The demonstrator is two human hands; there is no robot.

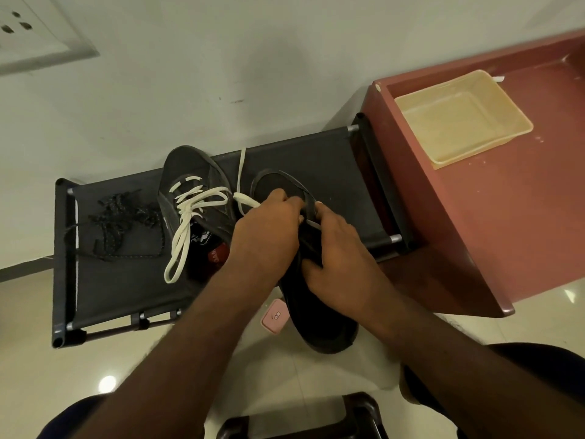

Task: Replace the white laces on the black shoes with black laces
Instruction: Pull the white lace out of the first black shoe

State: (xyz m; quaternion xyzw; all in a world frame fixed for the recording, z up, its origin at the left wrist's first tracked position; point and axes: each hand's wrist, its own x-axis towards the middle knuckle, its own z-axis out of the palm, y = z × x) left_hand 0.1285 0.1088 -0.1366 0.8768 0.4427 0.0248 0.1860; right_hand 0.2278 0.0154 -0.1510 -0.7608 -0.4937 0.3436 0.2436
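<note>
white lace between curled left fingers

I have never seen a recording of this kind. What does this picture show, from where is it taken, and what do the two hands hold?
There is no machine here: a person works with two bare hands. The one picture comes from a camera worn on the person's head. It looks forward and down, so both forearms enter from the bottom edge.

The left hand pinches a white lace at the far end of a black shoe, and the right hand grips that shoe. The shoe leans over the front edge of a dark fabric rack.

On the rack lies a second shoe with a loosened lace, also white. To its left is a heap of black laces. At the right stands a reddish desk with a cream tray on it.
</note>
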